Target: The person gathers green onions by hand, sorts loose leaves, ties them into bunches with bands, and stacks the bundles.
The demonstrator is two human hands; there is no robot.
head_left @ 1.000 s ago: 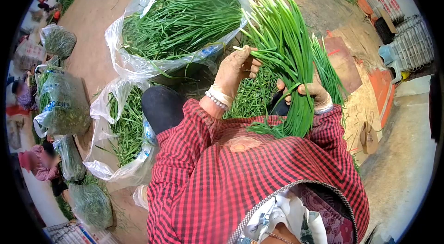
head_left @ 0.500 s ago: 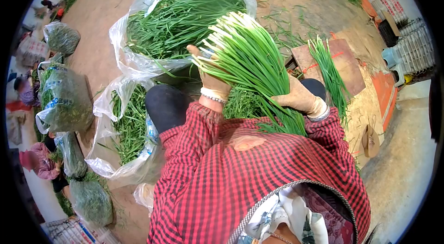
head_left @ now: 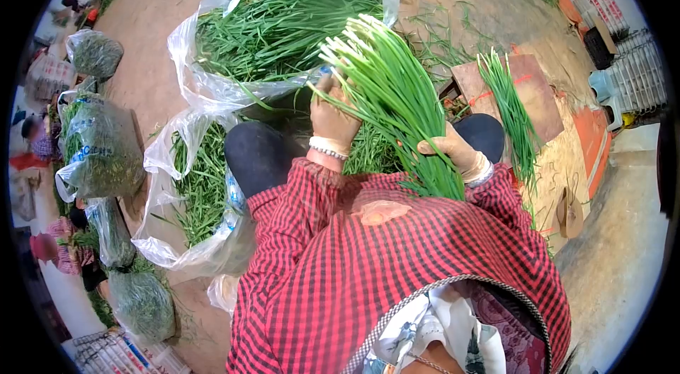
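Observation:
A thick bunch of garlic chives (head_left: 397, 98) slants across my lap, pale stem ends up and green leaves down toward my checked apron. My right hand (head_left: 453, 149), in a light glove, is wrapped round its lower green part. At the pale end, my gloved left hand (head_left: 334, 115) has its fingers drawn in on stems at the bunch's left edge; the fingertips are partly hidden. A smaller bundle of chives (head_left: 510, 115) lies on a reddish-brown board (head_left: 542, 101) to the right. Ahead, a large clear plastic bag (head_left: 185, 55) is full of loose chives (head_left: 283, 20).
Another open plastic bag (head_left: 159, 232) with green leaves sits by my left knee (head_left: 256, 158). Filled bags (head_left: 103, 144) line the left side, near a person in a pink hat (head_left: 44, 246). Stacked white crates (head_left: 637, 66) stand at the right wall. Loose leaves litter the floor.
My left hand has moved slightly right, and its raised thumb and fingers have closed in on the stems. The bunch stands a little more upright. My right hand still grips it.

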